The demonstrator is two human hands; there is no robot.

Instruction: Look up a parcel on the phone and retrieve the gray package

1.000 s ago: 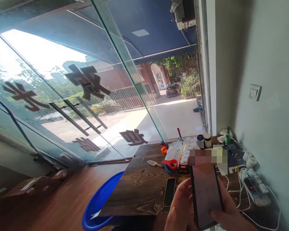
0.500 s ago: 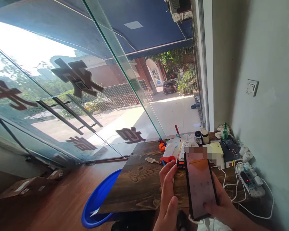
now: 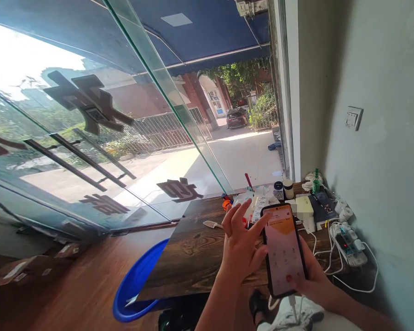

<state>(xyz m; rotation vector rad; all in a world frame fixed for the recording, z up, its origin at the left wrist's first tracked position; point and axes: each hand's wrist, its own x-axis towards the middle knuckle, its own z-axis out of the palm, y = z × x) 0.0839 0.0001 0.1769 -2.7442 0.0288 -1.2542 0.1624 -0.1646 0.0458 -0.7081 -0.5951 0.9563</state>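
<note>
A smartphone point(image 3: 284, 257) with a lit screen is held upright in my right hand point(image 3: 315, 276), whose thumb lies over the lower part of the glass. From its bottom edge a white cable hangs down. My left hand point(image 3: 241, 246) is beside the phone with its fingers spread and holds nothing. Its index fingertip reaches over the upper left of the screen; whether it touches, I cannot tell. Behind the left hand, a knife point(image 3: 212, 224) lies on the wooden table point(image 3: 189, 257), its handle partly hidden.
A blue tub point(image 3: 124, 294) stands under the table's left side. Toward the back are an orange tape ring point(image 3: 226, 204), boxes marked 400A, jars and a green bottle point(image 3: 316, 181). A power strip point(image 3: 350, 246) with white cables sits at right. Glass doors point(image 3: 152, 138) face outdoors.
My left hand has risen and moved toward the phone, its index finger now over the top of the screen. The view has shifted slightly. My right hand still holds the phone.
</note>
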